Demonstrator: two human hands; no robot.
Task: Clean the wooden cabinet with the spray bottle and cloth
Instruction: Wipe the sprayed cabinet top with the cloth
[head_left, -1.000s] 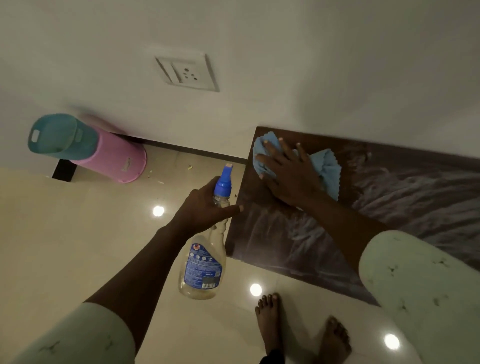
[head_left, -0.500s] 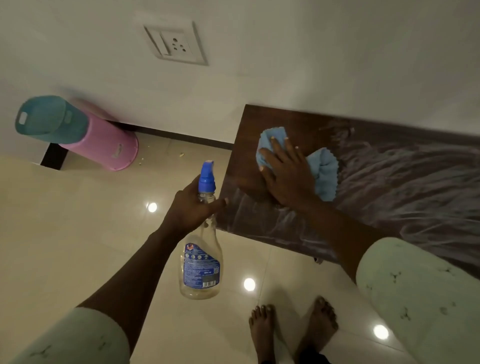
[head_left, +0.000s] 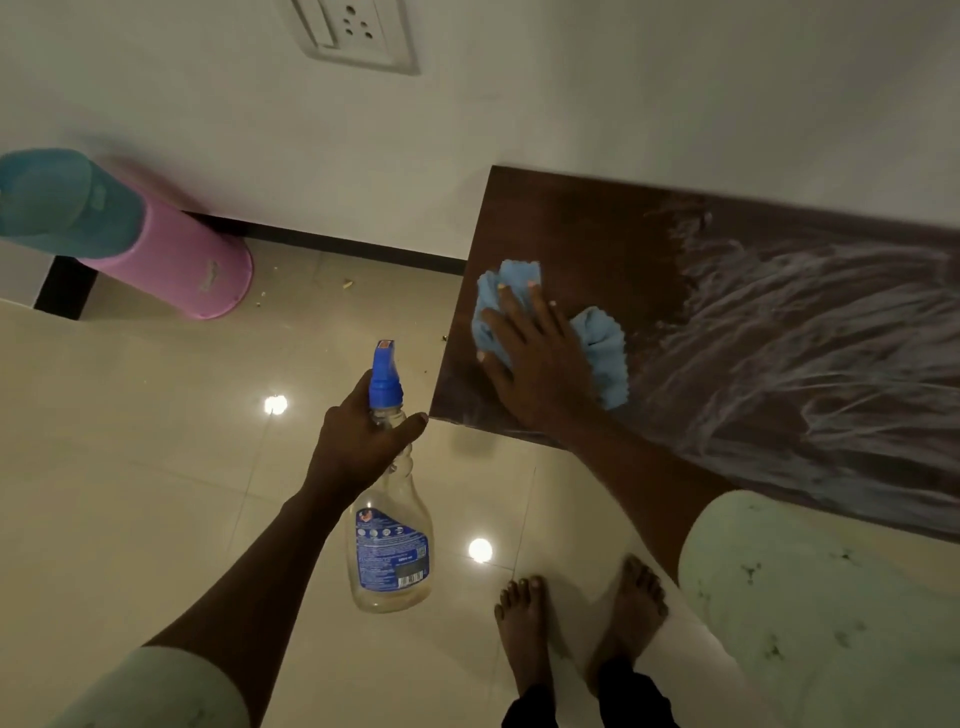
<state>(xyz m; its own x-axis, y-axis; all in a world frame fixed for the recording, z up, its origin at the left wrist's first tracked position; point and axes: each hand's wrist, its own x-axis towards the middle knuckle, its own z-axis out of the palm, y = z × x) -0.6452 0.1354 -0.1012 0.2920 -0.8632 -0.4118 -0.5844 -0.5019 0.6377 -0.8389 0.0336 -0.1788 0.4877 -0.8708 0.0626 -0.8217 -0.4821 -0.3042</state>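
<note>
My right hand (head_left: 537, 366) lies flat, fingers spread, pressing the blue cloth (head_left: 597, 348) onto the top of the cabinet (head_left: 597, 228) near its left edge, closer to the front corner than the back one. The cloth bunches out from under the hand on both sides: one fold past the fingertips toward the wall, another on the right of the palm. It is not gripped, only held down under an open palm. To the right of the cloth the dark wood carries pale wet streaks (head_left: 810, 353) fanning across the surface; the patch by the back left corner looks plain brown.

My left hand (head_left: 363, 441) is closed around the neck of the bottle (head_left: 390, 545), just under the blue nozzle, thumb pointing toward the cabinet's front left corner. The bottle hangs upright over the floor (head_left: 156, 467), off the cabinet, beside its left edge; it is clear, with a blue label.

Both bare feet (head_left: 582, 618) stand on the tiles below the front edge. A pink bin (head_left: 176, 270) with a teal lid stands by the wall on the left, and a socket (head_left: 358, 31) sits on the wall above.
</note>
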